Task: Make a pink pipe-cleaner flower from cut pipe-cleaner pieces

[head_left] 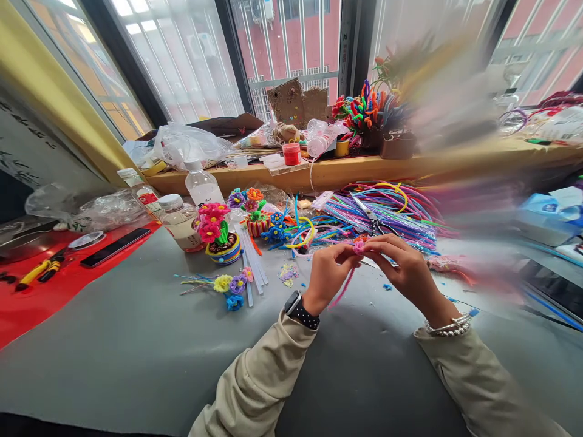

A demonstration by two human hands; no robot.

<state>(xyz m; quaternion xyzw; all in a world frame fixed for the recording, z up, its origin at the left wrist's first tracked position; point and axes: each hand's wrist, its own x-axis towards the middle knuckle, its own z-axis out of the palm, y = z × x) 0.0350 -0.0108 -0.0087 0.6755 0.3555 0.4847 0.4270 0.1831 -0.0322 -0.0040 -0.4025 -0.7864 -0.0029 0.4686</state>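
Above the grey table, a small pink pipe-cleaner flower [359,246] is pinched between both my hands, its pink stem [341,290] hanging down below. My left hand [328,273], with a watch on the wrist, closes its thumb and fingers on the flower from the left. From the right, the thumb and fingertips of my right hand [405,267] press on its petals; beads circle that wrist. Left of my hands lie finished pipe-cleaner flowers in yellow, purple [237,283], pink and blue. Behind them stands a striped pot [224,250] with pink flowers.
Bundled pipe cleaners [387,212] and scissors [364,209] lie beyond my hands. Glue sticks [257,267] rest beside the loose flowers. Bottles [175,221] stand at the back left. A phone [115,247] and pliers [39,270] lie on a red cloth. The right side is blurred.
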